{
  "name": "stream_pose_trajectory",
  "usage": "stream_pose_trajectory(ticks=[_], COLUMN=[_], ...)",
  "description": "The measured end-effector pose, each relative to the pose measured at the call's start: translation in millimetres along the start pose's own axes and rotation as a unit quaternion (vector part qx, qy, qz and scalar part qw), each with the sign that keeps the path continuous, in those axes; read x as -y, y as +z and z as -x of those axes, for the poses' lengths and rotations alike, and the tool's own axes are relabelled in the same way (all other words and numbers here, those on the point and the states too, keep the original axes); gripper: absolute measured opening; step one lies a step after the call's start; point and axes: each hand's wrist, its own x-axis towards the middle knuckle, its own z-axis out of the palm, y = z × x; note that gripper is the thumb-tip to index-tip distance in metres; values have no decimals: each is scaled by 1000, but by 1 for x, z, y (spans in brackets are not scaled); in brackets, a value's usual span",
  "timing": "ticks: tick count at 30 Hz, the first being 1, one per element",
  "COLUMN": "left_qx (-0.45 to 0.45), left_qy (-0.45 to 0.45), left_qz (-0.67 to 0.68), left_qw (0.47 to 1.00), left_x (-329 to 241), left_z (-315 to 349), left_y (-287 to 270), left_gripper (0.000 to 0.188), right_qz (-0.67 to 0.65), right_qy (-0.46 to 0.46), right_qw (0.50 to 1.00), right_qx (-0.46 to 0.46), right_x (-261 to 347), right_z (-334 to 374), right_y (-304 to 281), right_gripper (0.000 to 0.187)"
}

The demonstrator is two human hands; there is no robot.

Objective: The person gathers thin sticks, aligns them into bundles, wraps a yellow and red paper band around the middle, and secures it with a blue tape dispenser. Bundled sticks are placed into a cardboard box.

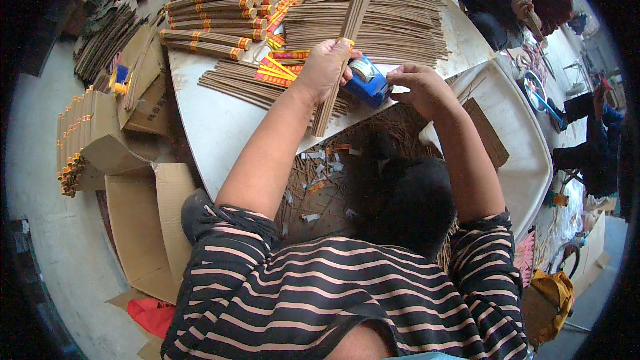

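Take the white table [220, 127] as the landmark. Far to the left of the table, on the floor, stand open cardboard boxes [100, 140] with more sticks packed in them. On the far left part of the table lie wrapped bundles [213, 13] of brown sticks with yellow and red bands, lined up in rows. Nearer to the person, close to the table's front edge, is a flat pile of loose sticks [230, 83] with some yellow and red paper labels [275, 72] on top. Over the table's front edge, the left hand [325, 70] is closed tight around a thin bundle of incense sticks [347, 33], which points up and away across the table. The sticks look light, thin and stiff, and I think they would snap if bent, so the best place to hold them is around the middle, all squeezed together, as this hand does. The left arm is stretched forward with the elbow low. Just to the right of that, a blue tape holder [367, 83] sits between the two hands. The right hand [420, 87] is bent at the wrist, with fingertips pinched together near the tape holder, but I cannot tell what they hold. To the right of the table is a white tray [527, 160].
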Motion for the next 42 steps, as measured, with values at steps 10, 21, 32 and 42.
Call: stream_pose_trajectory(ticks=[10, 21, 32, 42], left_qx=[-15, -7, -20, 52], left_qy=[3, -15, 1, 3], left_qz=[-25, -30, -16, 114], left_qw=[1000, 999, 1000, 992], left_x=[-1, -3, -1, -65], left_z=[-2, 4, 2, 103], left_y=[2, 1, 0, 8], left_gripper=[31, 28, 33, 28], right_qz=[-17, -41, 57, 85], right_qy=[37, 50, -13, -112], right_qw=[995, 986, 989, 988], right_qx=[-96, -153, -135, -64], right_x=[-29, -43, -49, 6], right_z=[14, 6, 12, 110], right_y=[-4, 9, 15, 53], right_gripper=[14, 12, 20, 13])
